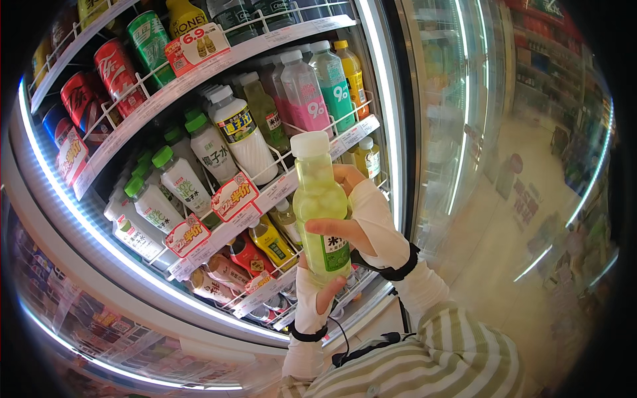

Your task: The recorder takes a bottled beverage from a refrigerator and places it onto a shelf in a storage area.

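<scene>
A clear bottle (317, 199) of pale green drink with a white cap and a green label stands upright in front of the open cooler. My right hand (361, 212), in a white sleeve-glove, wraps it from the right with the thumb across its front. From below, my left hand (315, 298) cups the bottle's base, fingers curled up under the label. Both wrists wear black bands.
Wire cooler shelves (265, 192) hold white bottles with green caps, pink and teal bottles, red and green cans and small yellow bottles, with red price tags on the rails. The glass door (438, 132) stands open at right. A shop aisle lies beyond.
</scene>
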Demonstrator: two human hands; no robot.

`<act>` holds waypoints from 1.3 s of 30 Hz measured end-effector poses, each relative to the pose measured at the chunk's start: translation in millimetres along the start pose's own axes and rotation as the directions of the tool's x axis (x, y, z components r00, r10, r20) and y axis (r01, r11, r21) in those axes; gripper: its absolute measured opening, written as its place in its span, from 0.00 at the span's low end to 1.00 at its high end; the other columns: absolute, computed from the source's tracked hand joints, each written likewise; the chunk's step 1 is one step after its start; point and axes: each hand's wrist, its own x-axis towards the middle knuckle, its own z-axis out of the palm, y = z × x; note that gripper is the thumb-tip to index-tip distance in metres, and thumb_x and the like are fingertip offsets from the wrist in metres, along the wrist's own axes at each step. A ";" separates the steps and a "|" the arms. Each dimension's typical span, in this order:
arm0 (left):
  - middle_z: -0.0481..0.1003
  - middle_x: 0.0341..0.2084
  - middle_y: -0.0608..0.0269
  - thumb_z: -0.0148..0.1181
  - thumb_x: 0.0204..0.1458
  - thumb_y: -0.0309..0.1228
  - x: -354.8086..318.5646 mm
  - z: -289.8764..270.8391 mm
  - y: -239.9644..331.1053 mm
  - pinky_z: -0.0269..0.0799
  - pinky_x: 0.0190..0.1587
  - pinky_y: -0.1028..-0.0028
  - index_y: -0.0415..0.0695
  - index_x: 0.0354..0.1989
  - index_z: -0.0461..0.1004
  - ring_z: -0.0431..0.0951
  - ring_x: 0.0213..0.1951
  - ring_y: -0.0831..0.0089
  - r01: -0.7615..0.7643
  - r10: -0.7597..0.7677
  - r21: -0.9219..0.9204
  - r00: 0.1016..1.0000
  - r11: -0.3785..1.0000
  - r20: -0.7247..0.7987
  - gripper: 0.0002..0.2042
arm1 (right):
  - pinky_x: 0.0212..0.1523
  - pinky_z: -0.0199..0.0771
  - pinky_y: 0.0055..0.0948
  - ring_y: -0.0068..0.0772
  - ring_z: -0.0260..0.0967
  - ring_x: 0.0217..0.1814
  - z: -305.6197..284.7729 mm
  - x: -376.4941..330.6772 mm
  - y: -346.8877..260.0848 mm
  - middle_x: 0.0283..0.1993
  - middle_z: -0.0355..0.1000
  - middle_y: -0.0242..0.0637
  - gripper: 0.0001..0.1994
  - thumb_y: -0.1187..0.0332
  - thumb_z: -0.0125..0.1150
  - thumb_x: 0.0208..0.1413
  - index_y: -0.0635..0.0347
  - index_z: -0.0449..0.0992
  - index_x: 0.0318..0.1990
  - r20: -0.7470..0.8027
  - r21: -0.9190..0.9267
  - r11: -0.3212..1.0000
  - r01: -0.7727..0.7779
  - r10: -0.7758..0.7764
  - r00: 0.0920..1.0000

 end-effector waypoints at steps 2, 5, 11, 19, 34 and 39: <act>0.68 0.43 0.58 0.66 0.37 0.40 0.2 9.2 -1.2 0.65 0.48 0.72 0.38 0.52 0.57 0.71 0.43 0.69 -0.001 0.007 0.055 0.992 0.998 -0.125 0.34 | 0.47 0.64 0.26 0.27 0.64 0.47 -0.1 0.1 4.7 0.46 0.66 0.40 0.33 0.58 0.67 0.40 0.64 0.60 0.51 0.066 0.095 0.995 -0.020 0.014 0.998; 0.70 0.36 0.53 0.63 0.39 0.43 -6.9 -5.2 -10.2 0.67 0.43 0.72 0.36 0.50 0.59 0.73 0.37 0.67 -0.022 0.010 -0.098 0.993 0.995 -0.121 0.33 | 0.50 0.61 0.27 0.29 0.63 0.49 -7.8 4.0 6.3 0.49 0.64 0.39 0.32 0.55 0.62 0.45 0.64 0.59 0.53 0.207 0.359 0.923 -0.135 0.062 0.976; 0.70 0.26 0.47 0.41 0.43 0.63 -8.5 -16.5 -14.6 0.58 0.26 0.73 0.33 0.50 0.58 0.66 0.19 0.70 0.143 -0.128 -0.183 0.988 0.973 0.091 0.41 | 0.57 0.50 0.25 0.25 0.55 0.56 8.8 -1.7 15.8 0.53 0.60 0.36 0.29 0.54 0.52 0.53 0.64 0.56 0.56 0.389 0.539 0.797 -0.272 0.051 0.920; 0.69 0.31 0.45 0.47 0.42 0.60 -10.4 -30.6 -20.8 0.58 0.23 0.76 0.33 0.48 0.59 0.67 0.19 0.73 0.222 -0.168 -0.288 0.965 0.932 0.203 0.39 | 0.54 0.55 0.25 0.25 0.57 0.53 19.8 -3.4 20.0 0.51 0.61 0.35 0.33 0.53 0.60 0.48 0.63 0.55 0.56 0.331 0.364 0.891 -0.270 0.147 0.932; 0.71 0.27 0.61 0.50 0.47 0.55 -26.2 -33.6 5.9 0.61 0.28 0.79 0.35 0.46 0.64 0.68 0.25 0.78 -0.159 0.212 0.593 0.977 0.789 -0.020 0.31 | 0.40 0.67 0.34 0.35 0.65 0.37 18.1 -16.8 54.9 0.41 0.63 0.39 0.30 0.48 0.51 0.48 0.57 0.57 0.54 0.432 0.880 0.145 -0.453 0.156 0.889; 0.71 0.20 0.60 0.44 0.52 0.52 -28.1 -30.4 -0.6 0.61 0.26 0.78 0.34 0.37 0.70 0.67 0.21 0.76 -0.160 0.239 0.527 0.967 0.834 -0.084 0.27 | 0.35 0.66 0.32 0.33 0.64 0.34 18.5 -18.2 60.8 0.39 0.62 0.39 0.33 0.46 0.47 0.51 0.59 0.53 0.58 0.413 0.911 -0.016 -0.413 0.072 0.908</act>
